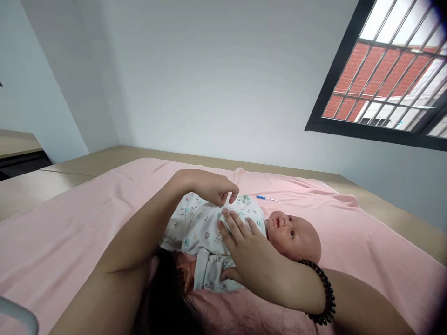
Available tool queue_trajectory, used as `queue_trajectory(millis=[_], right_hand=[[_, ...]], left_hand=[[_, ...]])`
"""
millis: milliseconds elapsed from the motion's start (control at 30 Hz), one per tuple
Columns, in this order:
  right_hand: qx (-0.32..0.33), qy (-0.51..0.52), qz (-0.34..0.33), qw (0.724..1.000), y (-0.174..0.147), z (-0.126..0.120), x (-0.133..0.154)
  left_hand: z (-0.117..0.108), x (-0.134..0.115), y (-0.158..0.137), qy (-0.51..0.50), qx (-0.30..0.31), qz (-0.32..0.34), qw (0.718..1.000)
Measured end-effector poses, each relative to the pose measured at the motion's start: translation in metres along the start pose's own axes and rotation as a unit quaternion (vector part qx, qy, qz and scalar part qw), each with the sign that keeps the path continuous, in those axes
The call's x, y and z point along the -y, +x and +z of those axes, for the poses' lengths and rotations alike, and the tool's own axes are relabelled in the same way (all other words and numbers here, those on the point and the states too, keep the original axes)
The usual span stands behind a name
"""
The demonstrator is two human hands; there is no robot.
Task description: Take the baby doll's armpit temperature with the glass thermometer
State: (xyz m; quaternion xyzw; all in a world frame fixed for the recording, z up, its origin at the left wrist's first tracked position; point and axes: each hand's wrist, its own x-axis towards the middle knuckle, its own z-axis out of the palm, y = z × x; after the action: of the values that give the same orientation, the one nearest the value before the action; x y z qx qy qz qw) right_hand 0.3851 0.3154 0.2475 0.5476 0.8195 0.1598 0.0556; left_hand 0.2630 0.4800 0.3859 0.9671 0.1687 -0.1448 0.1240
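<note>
Because the doll on the pink cloth looks stiff, I'd grip its back, my right fingers slightly spread on its soft-looking garment, my left fingers half-curled over it.

Doll: bald plastic baby doll, on its back, wearing a white printed fabric garment
Right hand: bare right hand, spread flat on the garment, black beaded bracelet at its wrist
Left hand: bare left hand, fingers curled, over the garment; contact unclear
Stick: slim blue-and-clear stick, near the doll's head
Cover: pale pink cloth beneath doll and stick
</note>
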Motion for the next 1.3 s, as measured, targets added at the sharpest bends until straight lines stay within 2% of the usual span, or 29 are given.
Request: queue_trajectory(millis=[100, 300, 500, 567, 767, 967, 1200, 1300], right_hand=[[0.014, -0.001, -0.006, 1.000, 0.001, -0.002, -0.002], [-0.005, -0.005, -0.004, 1.000, 0.002, 0.001, -0.004], [-0.084, -0.053, -0.006, 0.995, -0.001, 0.008, 0.000], [-0.092, -0.055, -0.013, 0.994, 0.000, 0.010, 0.000], [-0.019, -0.012, -0.021, 1.000, 0.004, 0.008, -0.003], [0.010, 0.018, -0.020, 1.000, 0.005, 0.001, -0.003], [0.002, 0.035, -0.027, 0.999, 0.005, 0.004, -0.003], [-0.003, 0.033, -0.019, 0.999, 0.005, 0.007, -0.001]], left_hand=[[0.001, -0.002, -0.002, 0.010, -0.008, 0.003, 1.000], [0.006, 0.000, 0.001, 0.026, -0.019, 0.004, 0.999], [0.005, 0.001, -0.001, 0.014, -0.010, -0.011, 1.000], [0.005, 0.002, -0.002, 0.016, -0.013, -0.007, 1.000], [0.006, 0.001, -0.002, 0.028, -0.010, -0.001, 1.000], [0.007, -0.002, 0.002, 0.040, -0.005, -0.013, 0.999], [0.006, 0.000, 0.007, 0.026, 0.069, -0.057, 0.996], [0.006, 0.002, 0.008, 0.021, 0.090, -0.041, 0.995]])
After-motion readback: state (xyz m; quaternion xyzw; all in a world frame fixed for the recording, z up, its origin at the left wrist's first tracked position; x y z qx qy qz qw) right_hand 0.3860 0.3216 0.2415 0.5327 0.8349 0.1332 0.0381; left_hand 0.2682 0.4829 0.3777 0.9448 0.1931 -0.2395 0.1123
